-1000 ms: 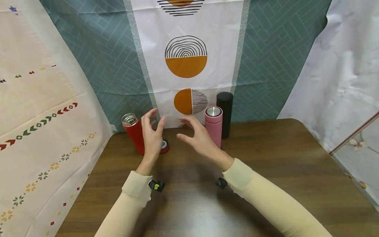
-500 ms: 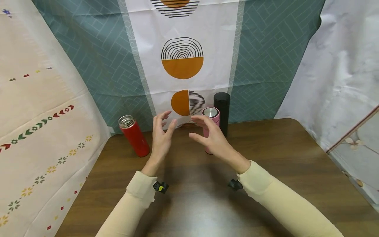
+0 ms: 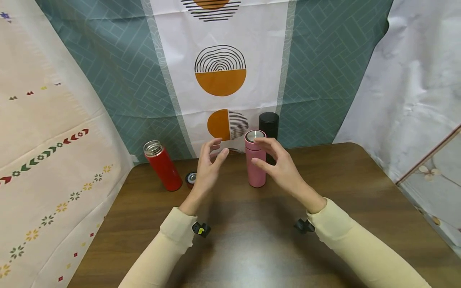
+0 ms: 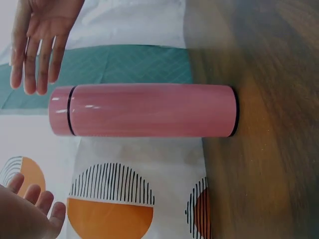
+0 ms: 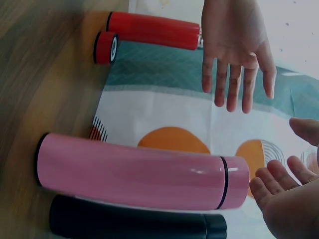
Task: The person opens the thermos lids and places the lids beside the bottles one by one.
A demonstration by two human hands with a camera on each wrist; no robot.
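Note:
A pink thermos [image 3: 256, 172] with its lid on stands upright on the table. My right hand [image 3: 284, 162] is just to its right, fingers loosely bent, overlapping its upper part in the head view and holding nothing. To the left of the thermos, my left hand [image 3: 209, 168] hangs in the air with fingers apart, also holding nothing. In the left wrist view, the whole pink thermos [image 4: 149, 110] shows between both hands. A red thermos [image 3: 163, 166] without its lid stands at the left; its red lid [image 5: 105, 48] lies beside it, partly behind my left forearm in the head view.
A black thermos [image 3: 269, 124] stands close behind the pink one, partly hidden by it and my right hand. The wooden table [image 3: 245, 248] ends at a patterned cloth backdrop [image 3: 219, 36]. A cream cloth [image 3: 54, 160] hangs along the left side.
Both hands have moved to the right, from beside the red thermos toward the pink one. The bottles stand where they were; the view has shifted slightly.

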